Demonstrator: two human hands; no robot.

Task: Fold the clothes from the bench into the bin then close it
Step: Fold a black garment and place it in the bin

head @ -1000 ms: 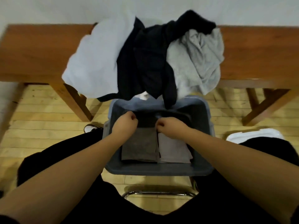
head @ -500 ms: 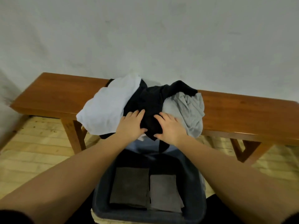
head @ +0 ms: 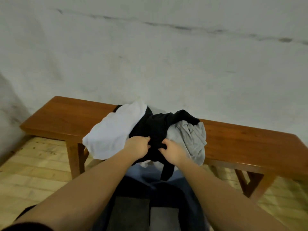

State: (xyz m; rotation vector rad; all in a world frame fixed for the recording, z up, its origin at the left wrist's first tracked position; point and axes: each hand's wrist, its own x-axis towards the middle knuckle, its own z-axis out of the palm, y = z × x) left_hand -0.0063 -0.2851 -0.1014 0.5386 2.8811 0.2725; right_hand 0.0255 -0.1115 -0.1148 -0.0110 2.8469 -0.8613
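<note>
Black garment [head: 155, 129]: soft, light, limp; grip by bunched edge.
L hand [head: 137, 148] & R hand [head: 173, 151] fingers curled, pinching its fabric on bench [head: 246, 140].

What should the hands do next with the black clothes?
Probably lift the black garment up off the pile. Both the left hand and right hand already grip its front edge, and it lies unfolded on the bench, with the bin waiting below.
</note>
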